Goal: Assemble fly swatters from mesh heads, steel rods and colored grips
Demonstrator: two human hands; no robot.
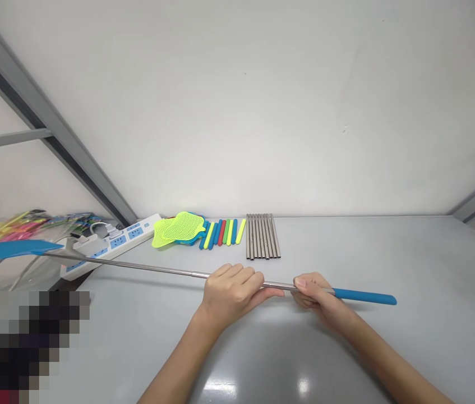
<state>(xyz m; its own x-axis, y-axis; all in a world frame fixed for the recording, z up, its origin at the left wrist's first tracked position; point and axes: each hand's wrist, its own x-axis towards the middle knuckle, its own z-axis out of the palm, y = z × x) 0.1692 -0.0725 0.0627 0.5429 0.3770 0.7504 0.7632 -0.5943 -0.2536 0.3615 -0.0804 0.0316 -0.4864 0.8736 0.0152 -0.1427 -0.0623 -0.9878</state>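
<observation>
Both my hands grip one long fly swatter (148, 267) with a telescopic metal rod, drawn out across the view above the table. My left hand (233, 292) is wrapped round the middle of the rod, its thumb stretched along it to the right. My right hand (315, 294) closes on the rod just left of the blue handle (365, 296). At the far left the swatter's blue head (10, 249) is seen nearly edge-on and runs out of view. Behind my hands lie a row of metal rods (262, 237), several coloured handles (222, 233) and a pile of mesh swatter heads (182, 227).
A white power strip (125, 241) with a plugged-in charger lies at the left, partly behind the rod. Beyond it are bagged colourful items (22, 227). A wall (262, 112) backs the grey table (367, 247). A blurred-out patch covers the lower left.
</observation>
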